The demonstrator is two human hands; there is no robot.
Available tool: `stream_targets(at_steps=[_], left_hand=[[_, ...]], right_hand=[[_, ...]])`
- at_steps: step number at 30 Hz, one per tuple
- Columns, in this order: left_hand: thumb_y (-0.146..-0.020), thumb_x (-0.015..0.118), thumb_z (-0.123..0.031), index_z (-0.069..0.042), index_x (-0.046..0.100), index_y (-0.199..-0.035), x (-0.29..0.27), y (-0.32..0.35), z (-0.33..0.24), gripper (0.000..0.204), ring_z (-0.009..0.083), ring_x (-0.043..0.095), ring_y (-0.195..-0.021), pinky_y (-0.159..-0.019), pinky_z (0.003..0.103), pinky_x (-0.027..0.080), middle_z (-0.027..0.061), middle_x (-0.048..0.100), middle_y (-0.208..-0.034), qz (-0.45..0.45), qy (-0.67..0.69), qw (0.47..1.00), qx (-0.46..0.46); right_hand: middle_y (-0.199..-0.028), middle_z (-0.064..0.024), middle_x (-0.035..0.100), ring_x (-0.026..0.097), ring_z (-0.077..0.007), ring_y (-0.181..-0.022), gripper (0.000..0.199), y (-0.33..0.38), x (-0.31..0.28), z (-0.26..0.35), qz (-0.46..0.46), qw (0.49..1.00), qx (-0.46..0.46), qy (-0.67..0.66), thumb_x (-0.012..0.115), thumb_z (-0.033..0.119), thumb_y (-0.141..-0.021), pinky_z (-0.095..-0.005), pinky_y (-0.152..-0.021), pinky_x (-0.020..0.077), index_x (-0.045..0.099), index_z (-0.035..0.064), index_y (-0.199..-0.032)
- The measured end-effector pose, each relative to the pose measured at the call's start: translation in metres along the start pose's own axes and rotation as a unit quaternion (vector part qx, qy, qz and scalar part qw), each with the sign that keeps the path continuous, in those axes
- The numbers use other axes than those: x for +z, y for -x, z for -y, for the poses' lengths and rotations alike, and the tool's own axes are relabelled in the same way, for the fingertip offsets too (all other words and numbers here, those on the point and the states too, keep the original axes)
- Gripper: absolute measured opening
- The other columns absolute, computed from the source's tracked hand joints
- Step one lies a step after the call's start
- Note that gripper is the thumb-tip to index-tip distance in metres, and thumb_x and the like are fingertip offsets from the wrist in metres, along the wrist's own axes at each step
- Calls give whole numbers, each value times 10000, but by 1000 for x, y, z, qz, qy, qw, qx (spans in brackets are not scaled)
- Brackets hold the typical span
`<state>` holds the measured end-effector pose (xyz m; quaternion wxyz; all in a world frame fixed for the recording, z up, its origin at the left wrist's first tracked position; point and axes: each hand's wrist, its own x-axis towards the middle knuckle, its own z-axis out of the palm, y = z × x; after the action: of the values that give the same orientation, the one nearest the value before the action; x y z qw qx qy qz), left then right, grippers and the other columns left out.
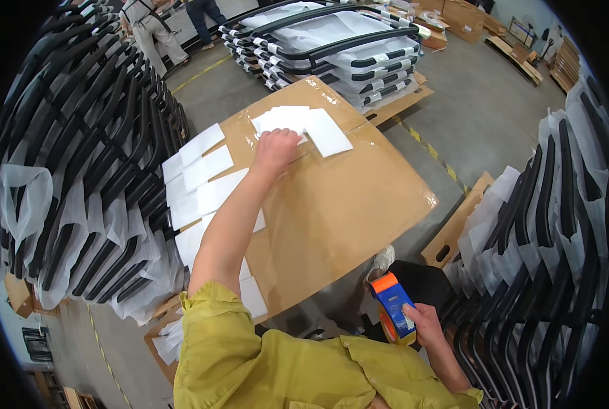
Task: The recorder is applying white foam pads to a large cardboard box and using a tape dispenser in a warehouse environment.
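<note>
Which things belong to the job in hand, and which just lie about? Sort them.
In use:
white sheets, at the left hand
blue-and-orange tape dispenser, in the right hand
cardboard worktop, under the sheets

Apparently lying about:
background cardboard box
wooden pallet
stacked black frames

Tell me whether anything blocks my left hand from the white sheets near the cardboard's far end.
Nothing visible stands in the way: the left hand is right at the white sheets, and the blue tape dispenser is off to the right.
</note>
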<state>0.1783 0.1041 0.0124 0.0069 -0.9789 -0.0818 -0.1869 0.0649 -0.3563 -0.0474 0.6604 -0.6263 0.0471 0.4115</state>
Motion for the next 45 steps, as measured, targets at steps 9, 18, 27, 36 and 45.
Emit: stream_targets(at_steps=[9,18,27,36,45], left_hand=[[-618,542,-142,-91,520,-643,-126,91,-105,61,186,494,-603,-536,324,367,58,484,-640,-137,-125,968,169],[-596,546,-139,-85,520,-636,-56,192,-190,72,183,498,-531,-425,312,382,53,461,-577,-1,55,984,172],[-767,605,-225,-51,582,-812,-93,192,-166,182,208,588,-715,-543,322,469,75,592,-782,20,418,907,-41],[-757,571,-429,-85,502,-1117,-61,214,-133,502,323,319,-1196,-991,470,237,172,394,-1243,39,133,990,27],[-752,611,-303,-67,556,-1024,-75,219,-108,365,276,466,-1062,-887,402,372,128,506,-1118,-27,228,971,68]], right_hand=[[-762,-95,627,593,-116,-627,266,19,12,6,35,999,-6,-23,562,203,-827,-230,-587,477,589,-60,-858],[-801,-92,626,593,-112,-660,280,38,14,-6,78,996,-44,-9,561,204,-821,-234,-618,482,579,-64,-898],[-742,-26,598,514,-54,-646,286,61,4,8,129,969,-199,63,628,216,-729,-192,-577,402,579,-35,-856],[-720,-17,588,519,-58,-635,319,63,9,14,144,954,-248,82,666,242,-697,-194,-582,412,574,-37,-821],[-722,-27,596,519,-60,-623,367,60,13,10,119,960,-241,83,651,299,-710,-190,-565,408,575,-42,-824]])
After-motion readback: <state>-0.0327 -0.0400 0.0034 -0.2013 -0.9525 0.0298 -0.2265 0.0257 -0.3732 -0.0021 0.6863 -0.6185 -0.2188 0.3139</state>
